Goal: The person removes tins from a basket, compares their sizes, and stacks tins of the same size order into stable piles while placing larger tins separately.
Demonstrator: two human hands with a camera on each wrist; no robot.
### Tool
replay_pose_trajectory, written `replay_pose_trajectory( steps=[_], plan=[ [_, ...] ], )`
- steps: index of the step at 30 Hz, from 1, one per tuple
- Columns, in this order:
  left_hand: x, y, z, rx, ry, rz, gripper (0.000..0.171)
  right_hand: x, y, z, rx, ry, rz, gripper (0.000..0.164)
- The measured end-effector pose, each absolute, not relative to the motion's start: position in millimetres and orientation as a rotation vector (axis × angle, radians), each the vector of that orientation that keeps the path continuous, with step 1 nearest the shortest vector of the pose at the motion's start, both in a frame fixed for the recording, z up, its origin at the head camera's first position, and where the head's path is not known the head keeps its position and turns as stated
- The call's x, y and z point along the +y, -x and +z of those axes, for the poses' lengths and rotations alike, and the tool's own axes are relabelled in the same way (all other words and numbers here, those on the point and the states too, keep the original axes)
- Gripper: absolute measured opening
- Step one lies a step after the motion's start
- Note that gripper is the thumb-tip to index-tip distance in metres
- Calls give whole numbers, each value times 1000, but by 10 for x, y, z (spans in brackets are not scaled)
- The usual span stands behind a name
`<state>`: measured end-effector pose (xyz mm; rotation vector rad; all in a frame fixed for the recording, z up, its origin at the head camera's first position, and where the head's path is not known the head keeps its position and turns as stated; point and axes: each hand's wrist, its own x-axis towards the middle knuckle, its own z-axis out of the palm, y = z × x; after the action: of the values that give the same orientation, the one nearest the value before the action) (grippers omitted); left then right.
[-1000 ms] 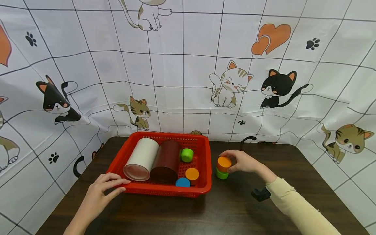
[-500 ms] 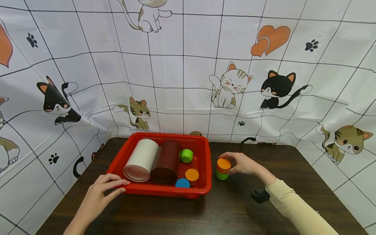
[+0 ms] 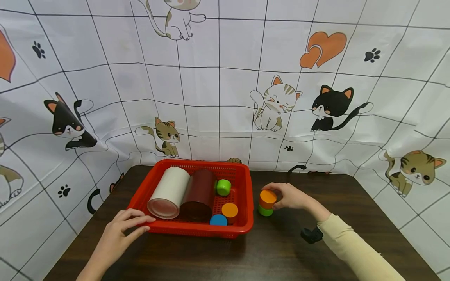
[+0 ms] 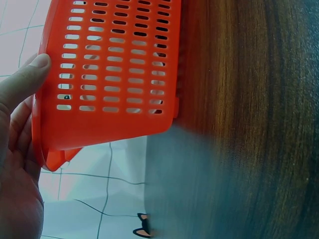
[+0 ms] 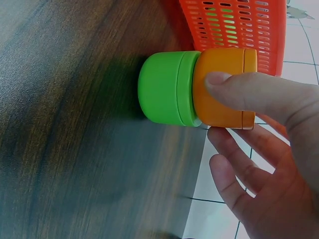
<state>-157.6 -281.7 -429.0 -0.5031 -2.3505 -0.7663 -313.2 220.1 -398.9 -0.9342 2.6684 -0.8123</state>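
Observation:
A small orange lidded jar [image 3: 268, 198] sits on top of a green lidded jar [image 5: 164, 88], to the right of a red plastic basket [image 3: 197, 228]. My right hand [image 3: 290, 195] holds the orange jar at its sides; the right wrist view shows the thumb across its near side and the fingers beyond it. At the basket's front left corner, my left hand [image 3: 117, 234] grips the rim, thumb outside and fingers on the other side in the left wrist view. The green jar stands on the dark wooden table [image 3: 274, 253].
Inside the basket lie a white cylinder [image 3: 170, 189] and a dark brown cylinder [image 3: 199, 191]. Beside them are a green jar [image 3: 223, 187], an orange-topped one [image 3: 230, 210] and a blue-topped one [image 3: 218, 219]. A cat-print sheet [image 3: 218, 86] covers the wall behind.

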Motion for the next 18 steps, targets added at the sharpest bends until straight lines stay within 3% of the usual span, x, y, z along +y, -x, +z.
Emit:
replay_pose_trajectory(
  steps=[18],
  plan=[
    [-2832, 1568, -4316, -2358, 504, -774, 45, 2196, 3132, -4015, 2643, 919, -823, 57]
  ],
)
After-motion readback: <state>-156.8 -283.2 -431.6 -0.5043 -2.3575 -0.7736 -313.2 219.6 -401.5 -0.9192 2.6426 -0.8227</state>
